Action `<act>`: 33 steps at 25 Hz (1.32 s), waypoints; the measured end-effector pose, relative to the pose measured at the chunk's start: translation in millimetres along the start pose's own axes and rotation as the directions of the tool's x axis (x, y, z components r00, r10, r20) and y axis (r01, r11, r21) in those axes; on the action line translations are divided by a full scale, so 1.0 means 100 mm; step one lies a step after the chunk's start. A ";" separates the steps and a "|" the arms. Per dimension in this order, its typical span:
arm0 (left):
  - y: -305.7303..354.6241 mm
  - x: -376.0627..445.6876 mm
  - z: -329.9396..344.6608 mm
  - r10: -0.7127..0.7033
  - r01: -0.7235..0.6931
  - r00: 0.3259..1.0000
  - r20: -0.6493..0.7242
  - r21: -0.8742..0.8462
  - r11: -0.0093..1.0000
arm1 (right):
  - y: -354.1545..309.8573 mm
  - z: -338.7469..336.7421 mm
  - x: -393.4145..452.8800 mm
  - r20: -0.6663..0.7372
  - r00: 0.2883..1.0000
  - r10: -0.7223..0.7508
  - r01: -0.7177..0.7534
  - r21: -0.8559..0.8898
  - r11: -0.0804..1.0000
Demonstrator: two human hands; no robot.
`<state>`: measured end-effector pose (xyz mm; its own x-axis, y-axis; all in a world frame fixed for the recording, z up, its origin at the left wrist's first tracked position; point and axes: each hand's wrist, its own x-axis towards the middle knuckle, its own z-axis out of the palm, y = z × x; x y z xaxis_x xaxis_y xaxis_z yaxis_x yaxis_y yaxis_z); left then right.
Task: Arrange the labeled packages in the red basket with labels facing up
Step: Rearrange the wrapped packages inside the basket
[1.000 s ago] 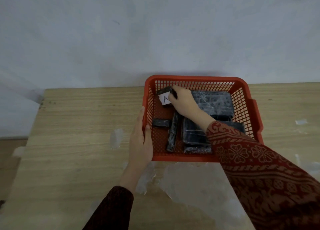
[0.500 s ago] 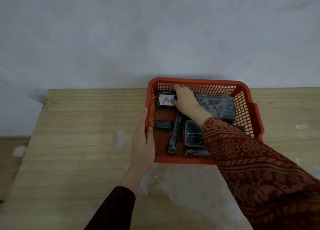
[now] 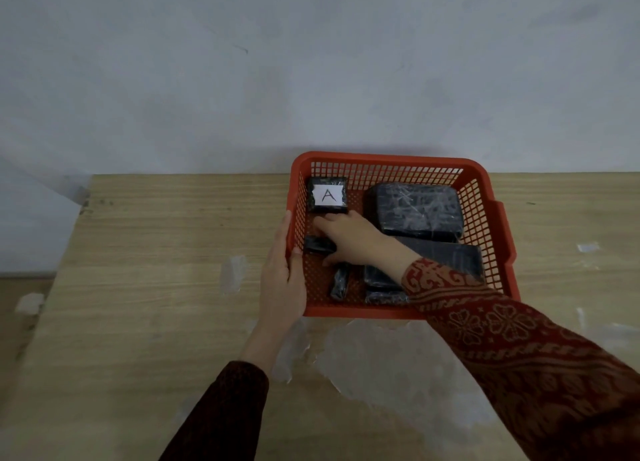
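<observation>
Two sleeved arms reach forward from the bottom edge over a wooden bench (image 3: 138, 287) toward a red basket (image 3: 398, 160), which sits at the bench's far edge against a pale wall (image 3: 311, 62).

The left hand (image 3: 282, 280) lies along the basket's left wall, fingers straight and together, pointing away, with the thumb hooked over the rim, steadying it rather than gripping tightly.

The right hand (image 3: 353, 238) crosses in from the basket's near right corner, palm down, wrist low, in a patterned red sleeve (image 3: 519, 349). Its fingers stretch toward the basket's left wall and rest on a small black package (image 3: 317, 244); whether they close round it cannot be told.

Inside the basket, near the front wall, lie a narrow black package (image 3: 340, 282) and two more partly under the sleeve. A large black package (image 3: 419, 211) fills the far right. In the far left corner lies a package (image 3: 327, 195) with a white label marked "A" facing up, untouched.
</observation>
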<state>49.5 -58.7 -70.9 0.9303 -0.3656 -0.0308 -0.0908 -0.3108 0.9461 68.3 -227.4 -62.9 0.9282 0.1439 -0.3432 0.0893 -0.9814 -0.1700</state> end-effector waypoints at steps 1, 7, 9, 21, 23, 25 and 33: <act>0.00 0.00 0.00 0.000 0.000 1.000 -0.002 0.004 1.000 | -0.01 0.01 0.03 0.033 0.999 0.018 -0.019 0.018 1.000; 0.02 -0.01 -0.01 -0.009 0.009 1.000 -0.005 -0.026 1.000 | 0.17 -0.20 0.14 0.101 0.990 0.100 -0.130 0.357 0.925; 0.01 -0.01 -0.01 -0.015 0.015 1.000 -0.002 -0.029 0.999 | 0.24 -0.21 0.14 0.038 0.990 0.136 -0.140 0.375 0.917; 0.00 0.00 0.00 0.007 -0.007 1.000 -0.023 0.005 1.000 | 0.08 0.02 0.10 -0.210 0.932 0.296 -0.238 0.260 0.936; 0.00 0.00 0.01 0.009 -0.009 1.000 -0.020 0.009 1.000 | 0.04 0.00 0.04 -0.244 0.931 0.272 -0.217 0.230 0.949; 0.00 0.00 0.01 0.020 -0.019 0.999 -0.025 0.031 0.999 | 0.04 -0.06 -0.11 -0.280 0.932 0.229 -0.155 0.261 0.953; 0.05 -0.05 0.00 0.161 -0.110 0.978 -0.131 0.328 0.938 | 0.37 0.13 -1.19 -0.288 0.932 0.219 -0.146 0.254 0.956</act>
<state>44.7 -58.8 -65.7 0.9419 -0.2930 0.1643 -0.3047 -0.5394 0.7850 -43.3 -279.4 -40.8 0.9889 -0.1178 -0.0908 -0.1423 -0.9270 -0.3470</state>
